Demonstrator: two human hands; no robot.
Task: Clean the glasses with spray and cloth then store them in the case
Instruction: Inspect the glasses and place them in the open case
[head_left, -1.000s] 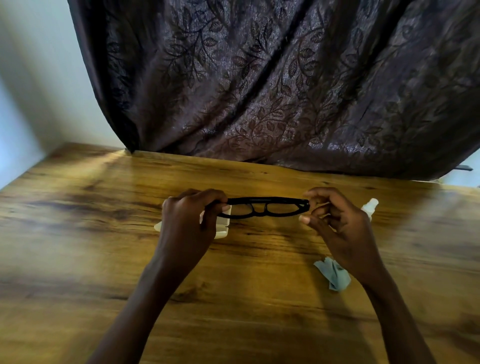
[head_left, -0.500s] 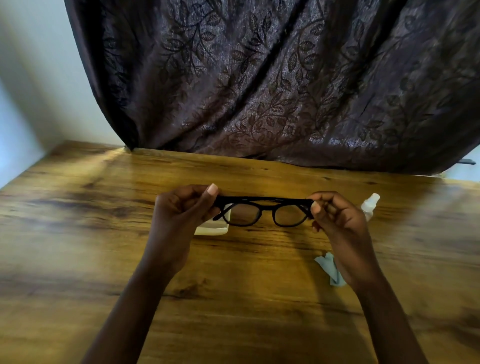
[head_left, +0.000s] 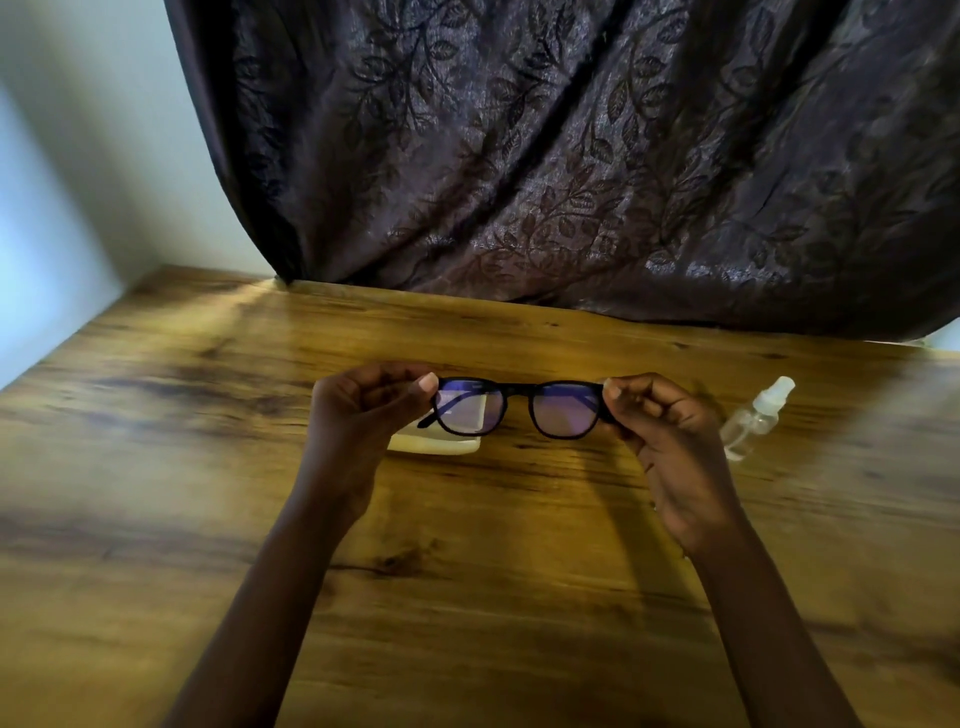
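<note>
Left hand (head_left: 363, 415) and right hand (head_left: 670, 441) are pinching the ends of the crosswise glasses (head_left: 519, 387); spray (head_left: 753, 422) is lying right of them, nearer the right hand.

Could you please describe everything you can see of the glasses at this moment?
The glasses have a thin black frame, plastic by its look, with two rounded rectangular lenses showing a purplish sheen. They are held level and upright above the wooden table, lenses facing the camera. The left hand pinches one end and the right hand the other. One temple arm slants behind the lens on the left hand's side. Nothing else touches them.
</note>
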